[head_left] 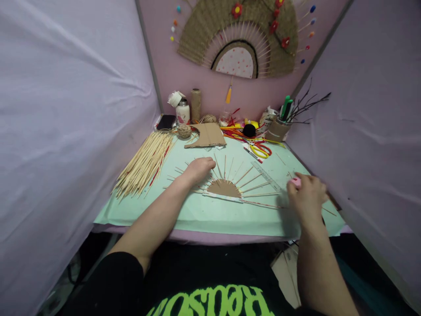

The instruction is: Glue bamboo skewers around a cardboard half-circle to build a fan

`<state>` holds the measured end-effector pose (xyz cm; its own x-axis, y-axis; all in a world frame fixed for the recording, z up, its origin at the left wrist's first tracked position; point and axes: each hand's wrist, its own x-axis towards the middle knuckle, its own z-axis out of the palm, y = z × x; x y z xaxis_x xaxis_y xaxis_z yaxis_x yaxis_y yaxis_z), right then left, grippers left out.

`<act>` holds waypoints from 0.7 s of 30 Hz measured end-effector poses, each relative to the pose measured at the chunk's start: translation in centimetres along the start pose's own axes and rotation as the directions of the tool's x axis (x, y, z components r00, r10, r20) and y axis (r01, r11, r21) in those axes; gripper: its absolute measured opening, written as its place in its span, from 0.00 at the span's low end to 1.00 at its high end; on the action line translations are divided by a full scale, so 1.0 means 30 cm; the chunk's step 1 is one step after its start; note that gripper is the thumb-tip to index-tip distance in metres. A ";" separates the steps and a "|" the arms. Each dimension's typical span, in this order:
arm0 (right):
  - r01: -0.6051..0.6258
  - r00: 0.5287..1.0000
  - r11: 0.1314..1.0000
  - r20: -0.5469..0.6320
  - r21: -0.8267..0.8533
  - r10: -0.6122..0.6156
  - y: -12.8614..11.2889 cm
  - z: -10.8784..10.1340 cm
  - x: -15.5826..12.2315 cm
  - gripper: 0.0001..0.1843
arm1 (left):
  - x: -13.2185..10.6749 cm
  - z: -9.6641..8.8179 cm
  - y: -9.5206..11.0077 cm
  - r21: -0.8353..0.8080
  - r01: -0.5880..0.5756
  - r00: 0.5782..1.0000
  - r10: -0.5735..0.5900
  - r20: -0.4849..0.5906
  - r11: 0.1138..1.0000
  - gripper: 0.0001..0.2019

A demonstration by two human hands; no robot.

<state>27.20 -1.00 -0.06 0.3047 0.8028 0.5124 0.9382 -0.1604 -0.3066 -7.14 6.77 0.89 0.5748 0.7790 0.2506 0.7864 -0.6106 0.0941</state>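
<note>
A brown cardboard half disc (224, 188) lies on the table, with several thin wooden sticks (247, 175) fanning out from its curved edge. Its straight edge is lined by a pale strip (223, 198). My left hand (199, 170) reaches over the fan's left side, fingers closed at a thin stick that seems pinched at the fingertips. Off to the right of the fan, my right hand (308, 195) is closed around a small pink object (295, 182); the fingers hide most of it, so its kind is unclear. A clear ruler (266, 175) lies across the right-hand sticks.
At the left lies a large pile of wooden sticks (144, 164). Along the back are a cut cardboard piece (208, 135), twine ball (184, 131), bottle (183, 112), scissors (260, 151) and a pot of pens (278, 129). A decorated fan (237, 39) hangs on the wall.
</note>
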 end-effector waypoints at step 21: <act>0.501 0.804 0.828 0.220 0.252 -0.553 -0.451 0.068 -0.229 0.12 | 0.033 0.004 0.009 0.054 0.078 0.994 -0.081 0.066 0.996 0.12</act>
<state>12.09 -3.16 -1.08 -0.3102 0.8601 0.4050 0.8882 0.4141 -0.1991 -6.34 7.40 1.04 0.5229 0.8337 0.1778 0.8397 -0.5396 0.0607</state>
